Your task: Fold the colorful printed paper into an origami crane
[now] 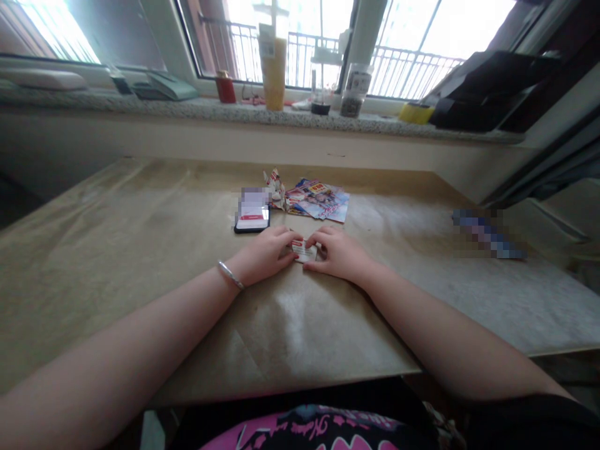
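A small white printed card (305, 252) with a red patch and lines of text lies at the middle of the table, between my two hands. My left hand (268, 253), with a silver bangle at its wrist, pinches the card's left edge between thumb and fingers. From the other side my right hand (341, 255) grips the right edge, its fingers curled over the top and its thumb below. The text is too small to read. Just beyond my left hand rests a phone (253, 225) with a lit screen.
Behind my hands lie several colourful printed leaflets (328, 203) and a crumpled wrapper (277, 194). A blurred dark flat item (490, 236) sits far right on the brown-covered table (140, 237). The windowsill (248, 114) holds a yellow-filled cup (274, 75), a red jar (225, 87) and other containers.
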Tool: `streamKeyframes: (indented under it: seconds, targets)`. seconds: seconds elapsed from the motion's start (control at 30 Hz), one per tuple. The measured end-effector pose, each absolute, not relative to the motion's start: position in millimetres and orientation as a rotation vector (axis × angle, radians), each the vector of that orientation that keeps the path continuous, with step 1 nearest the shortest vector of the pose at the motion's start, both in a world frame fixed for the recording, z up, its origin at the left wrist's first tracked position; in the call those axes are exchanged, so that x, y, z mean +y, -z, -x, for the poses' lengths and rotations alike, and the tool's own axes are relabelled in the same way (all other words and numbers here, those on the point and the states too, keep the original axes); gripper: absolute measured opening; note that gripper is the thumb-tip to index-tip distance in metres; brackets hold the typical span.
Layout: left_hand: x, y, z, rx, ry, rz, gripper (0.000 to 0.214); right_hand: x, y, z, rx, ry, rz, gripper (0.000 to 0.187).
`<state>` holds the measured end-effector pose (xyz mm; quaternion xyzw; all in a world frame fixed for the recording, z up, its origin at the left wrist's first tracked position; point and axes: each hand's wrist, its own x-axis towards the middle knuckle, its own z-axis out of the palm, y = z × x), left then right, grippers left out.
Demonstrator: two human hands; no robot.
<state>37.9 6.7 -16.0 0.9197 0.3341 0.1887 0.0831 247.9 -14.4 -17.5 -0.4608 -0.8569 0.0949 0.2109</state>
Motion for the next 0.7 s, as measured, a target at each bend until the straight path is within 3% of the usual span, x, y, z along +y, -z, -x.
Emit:
streamKeyframes:
  seconds: [0.37, 0.57, 0.7]
  targets:
    - [4, 16, -35, 0.971, -0.655, -2.964, 0.02, -8, 15, -260, -2.555, -0.137, 1.083, 0.016]
    - [7, 16, -36, 0.937, -0.585, -2.872, 0.015, -15, 7, -252, -2.614, 0.11, 1.226, 0.022]
    - [5, 15, -37, 0.986, -0.567, -2.922, 0.021, -16, 8, -249, -2.552, 0.102, 1.377, 0.022]
